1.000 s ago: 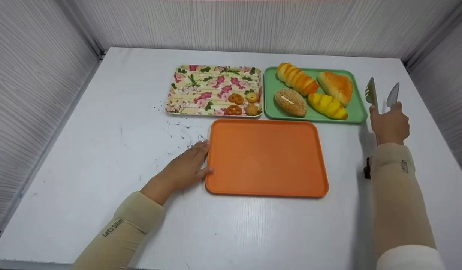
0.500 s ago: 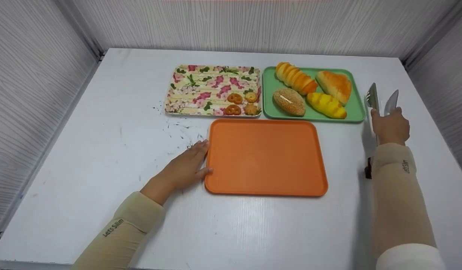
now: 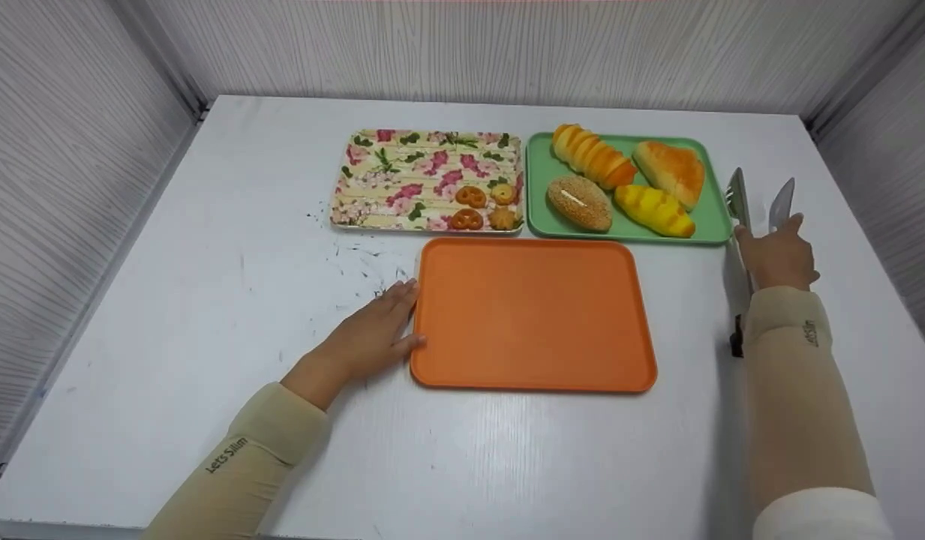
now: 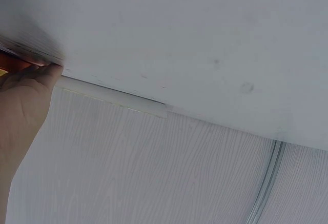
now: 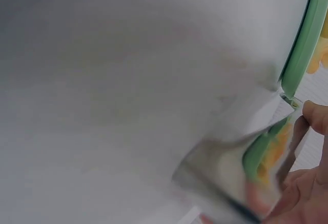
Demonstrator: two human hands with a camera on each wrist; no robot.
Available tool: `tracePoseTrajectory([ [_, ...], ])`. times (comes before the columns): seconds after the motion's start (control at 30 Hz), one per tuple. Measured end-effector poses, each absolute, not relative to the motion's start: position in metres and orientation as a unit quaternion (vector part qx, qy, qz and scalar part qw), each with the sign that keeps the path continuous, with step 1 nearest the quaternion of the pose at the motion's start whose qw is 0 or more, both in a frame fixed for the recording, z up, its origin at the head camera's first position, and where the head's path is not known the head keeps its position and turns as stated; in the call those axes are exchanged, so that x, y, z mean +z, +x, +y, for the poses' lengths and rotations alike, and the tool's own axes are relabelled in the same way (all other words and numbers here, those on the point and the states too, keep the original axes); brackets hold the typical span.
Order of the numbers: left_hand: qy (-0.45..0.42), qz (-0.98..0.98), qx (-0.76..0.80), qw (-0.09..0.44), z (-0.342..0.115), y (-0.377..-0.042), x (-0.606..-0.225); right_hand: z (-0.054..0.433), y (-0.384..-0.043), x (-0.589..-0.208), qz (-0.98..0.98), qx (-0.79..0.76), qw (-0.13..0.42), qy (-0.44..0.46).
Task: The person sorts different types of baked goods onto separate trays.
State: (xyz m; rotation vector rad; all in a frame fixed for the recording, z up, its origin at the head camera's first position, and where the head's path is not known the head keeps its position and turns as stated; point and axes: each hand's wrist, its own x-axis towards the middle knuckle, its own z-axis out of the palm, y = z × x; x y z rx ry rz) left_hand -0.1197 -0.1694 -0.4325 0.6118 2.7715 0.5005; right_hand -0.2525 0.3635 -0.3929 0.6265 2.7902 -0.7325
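Observation:
My left hand [image 3: 372,334] rests along the left edge of the orange tray [image 3: 533,315], fingers straight and thumb on its rim. In the left wrist view, that hand's fingertips are beside a strip of the tray. At the right, my right hand [image 3: 779,259] holds metal food tongs [image 3: 738,199], their two arms spread, one with a forked tip. The tongs point away from me, beside the green tray [image 3: 541,154]. Nothing is between their tips. Their shiny handle [image 5: 225,167] reflects the green tray in the right wrist view; part of the handle is hidden under the hand and sleeve.
On the green tray lie a sesame bun [image 3: 580,204], a ridged loaf [image 3: 593,156], a yellow roll [image 3: 655,211] and a triangular pastry [image 3: 672,172]. A floral tray [image 3: 387,180] carries several small biscuits [image 3: 471,197]. Wood-grain panels [image 3: 470,52] enclose the white table.
My right hand and the tongs have come slightly nearer to me and a little to the left. The left hand and the orange tray have stayed in place.

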Motion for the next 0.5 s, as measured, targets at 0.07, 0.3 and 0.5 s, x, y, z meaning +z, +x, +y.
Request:
tracePoseTrajectory([
  [0.07,0.209,0.954,0.172,0.131,-0.169,-0.120,-0.433,0.364,-0.253,-0.394,0.942,-0.246,0.095,0.207],
  [0.3,0.213,0.951,0.176,0.143,-0.172,-0.121,-0.429,0.367,-0.253,-0.391,0.941,-0.255,0.088,0.203],
  [0.5,0.203,0.953,0.175,0.140,-0.177,-0.127,-0.415,0.360,-0.261,-0.369,0.951,-0.243,0.080,0.173],
])
